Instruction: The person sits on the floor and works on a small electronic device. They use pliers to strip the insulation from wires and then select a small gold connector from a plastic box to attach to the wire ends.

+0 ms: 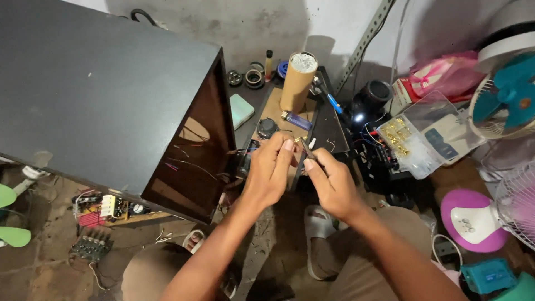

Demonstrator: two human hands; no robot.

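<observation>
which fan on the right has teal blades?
The upper white-grilled fan at the right edge: its blades are teal. The lower fan has a purple-and-white base.

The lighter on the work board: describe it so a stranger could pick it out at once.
Start at the big black cabinet on the left, then look right to the tall cardboard tube standing upright on the brown board. The lighter lies flat at the tube's foot, above the hands. It is the only translucent blue-violet thing there, slim, with a metal cap at its left end.

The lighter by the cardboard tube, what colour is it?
The lighter is see-through blue-purple, seen from the head camera.
</observation>
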